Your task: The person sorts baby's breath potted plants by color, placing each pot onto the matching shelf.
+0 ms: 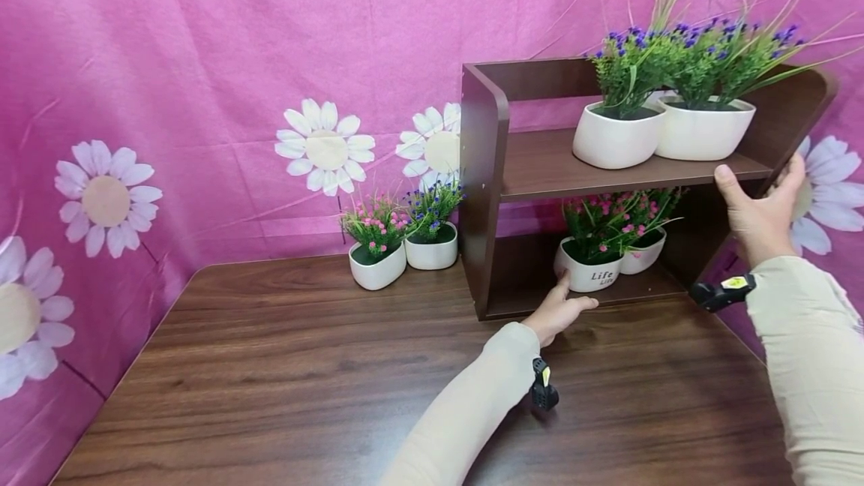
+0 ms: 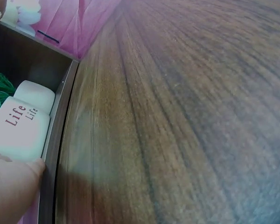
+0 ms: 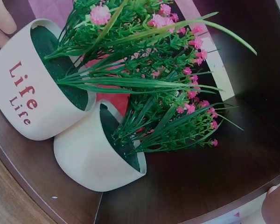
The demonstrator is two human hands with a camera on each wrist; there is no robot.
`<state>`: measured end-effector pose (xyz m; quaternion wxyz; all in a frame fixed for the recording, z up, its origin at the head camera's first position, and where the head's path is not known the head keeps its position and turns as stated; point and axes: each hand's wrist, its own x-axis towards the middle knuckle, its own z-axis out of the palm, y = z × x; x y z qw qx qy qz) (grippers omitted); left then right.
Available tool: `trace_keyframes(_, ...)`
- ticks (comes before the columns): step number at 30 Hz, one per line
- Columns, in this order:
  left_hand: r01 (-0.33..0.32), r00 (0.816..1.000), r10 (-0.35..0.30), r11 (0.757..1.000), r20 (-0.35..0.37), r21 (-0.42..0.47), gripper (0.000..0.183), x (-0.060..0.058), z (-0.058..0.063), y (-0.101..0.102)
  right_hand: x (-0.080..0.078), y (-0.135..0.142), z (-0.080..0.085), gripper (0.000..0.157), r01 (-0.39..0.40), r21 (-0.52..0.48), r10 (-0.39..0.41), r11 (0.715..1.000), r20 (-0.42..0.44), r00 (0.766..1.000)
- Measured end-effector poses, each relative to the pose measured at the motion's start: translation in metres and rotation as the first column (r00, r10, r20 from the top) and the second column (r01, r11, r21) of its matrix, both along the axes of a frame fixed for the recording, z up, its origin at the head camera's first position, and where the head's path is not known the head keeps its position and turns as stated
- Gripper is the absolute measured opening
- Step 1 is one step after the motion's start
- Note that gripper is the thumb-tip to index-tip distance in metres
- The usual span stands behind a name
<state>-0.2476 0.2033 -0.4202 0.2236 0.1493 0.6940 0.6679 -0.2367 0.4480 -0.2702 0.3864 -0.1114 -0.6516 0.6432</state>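
- "Life" pot (image 1: 589, 274), white with pink flowers, stands on the lower board of the brown shelf (image 1: 483, 171) on the counter (image 1: 304, 366)
- Left hand (image 1: 556, 312) touches its front with relaxed, uncurled fingers, gripping nothing
- Right hand (image 1: 763, 212) clasps the shelf's right end, steadying it
- Judged step: reaching for the pot; lifting it next calls for fingers curled around its wall

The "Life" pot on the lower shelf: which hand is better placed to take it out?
Probably the left hand: its fingers already touch the "Life" pot at the shelf's open front. The right hand grips the shelf unit's right side panel, higher up.
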Motion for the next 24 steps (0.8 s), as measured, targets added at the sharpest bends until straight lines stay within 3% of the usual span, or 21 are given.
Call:
trace_keyframes(12, -0.041, 0.997, 0.039, 0.999, -0.064, -0.019, 0.076, 0.001, 0.002, -0.006, 0.0, 0.0, 0.0, 0.09, 0.019, 0.03, -0.02, 0.999, 0.038, 0.999)
trace_keyframes(17, -0.03, 0.996, 0.027, 0.999, -0.081, -0.038, 0.077, 0.0, 0.002, -0.012, 0.0, -0.001, 0.0, 0.089, 0.002, -0.015, -0.002, 1.0, -0.011, 1.0)
trace_keyframes(24, 0.021, 0.992, -0.031, 0.996, -0.124, -0.081, 0.077, 0.002, 0.005, -0.025, 0.002, -0.003, 0.001, 0.087, -0.001, 0.008, 0.001, 1.0, 0.003, 1.0)
